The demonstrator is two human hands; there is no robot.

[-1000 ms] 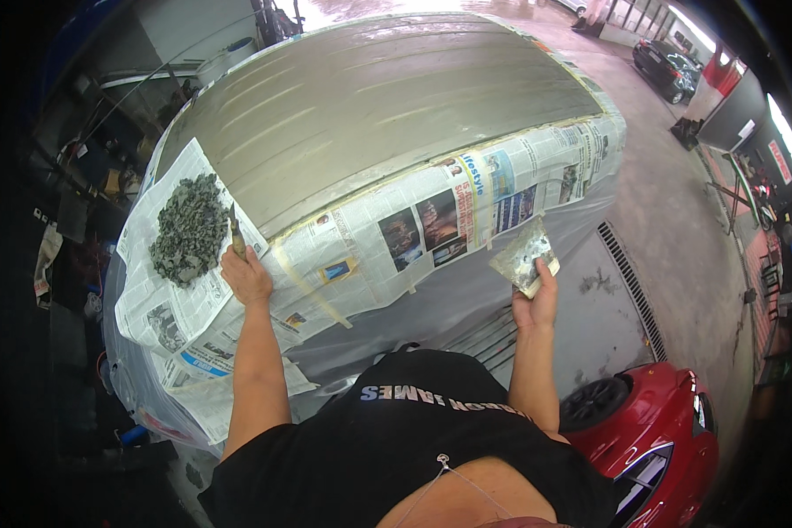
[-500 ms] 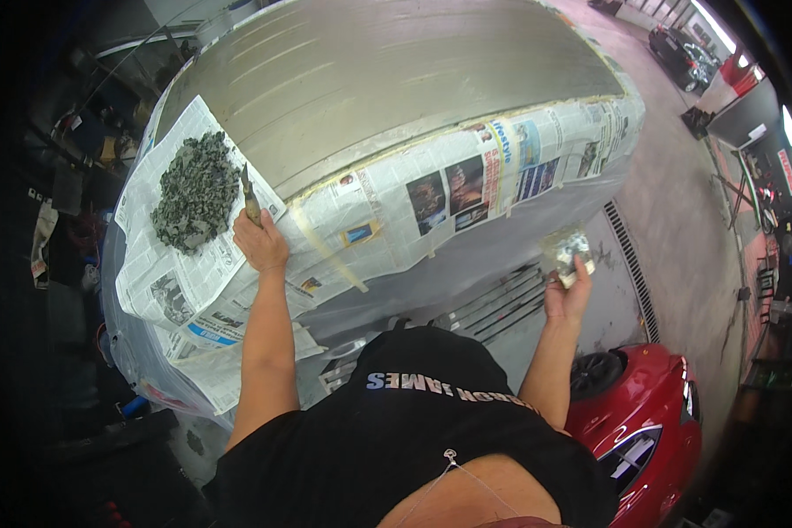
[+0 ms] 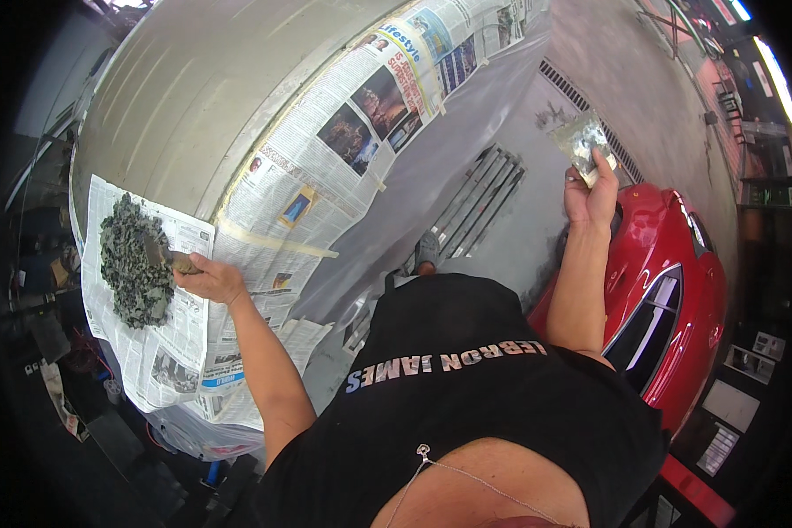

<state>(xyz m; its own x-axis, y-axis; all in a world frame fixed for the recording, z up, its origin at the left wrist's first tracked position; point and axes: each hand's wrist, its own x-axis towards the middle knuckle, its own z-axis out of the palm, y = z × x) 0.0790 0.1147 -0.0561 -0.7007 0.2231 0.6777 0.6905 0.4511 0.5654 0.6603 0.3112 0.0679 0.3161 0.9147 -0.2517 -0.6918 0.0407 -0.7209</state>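
My left hand [image 3: 213, 280] is closed around the handle of a scraper [image 3: 183, 262]. Its blade lies against the right side of a heap of dark grey, crumbly scrapings [image 3: 130, 264]. The heap rests on a loose newspaper sheet [image 3: 189, 231] at the left end of the covered car body. Off to the right, my right hand [image 3: 591, 198] holds up a thin, square, shiny silvery sheet [image 3: 579, 141], smeared on its face, between thumb and fingers. Whether it is a metal plate or a packet I cannot tell.
A large dull grey-beige panel [image 3: 194, 97] spans the upper left, edged with taped newspaper [image 3: 299, 150] and plastic film [image 3: 431, 167]. Below stands a slatted metal step [image 3: 480, 202]. A red car [image 3: 664, 290] sits close to my right, beside a floor drain grate [image 3: 572, 88].
My view has swung, shifting the car body up and left. My left hand has turned the scraper from upright to pointing left into the heap. My right hand has risen with the silvery sheet.
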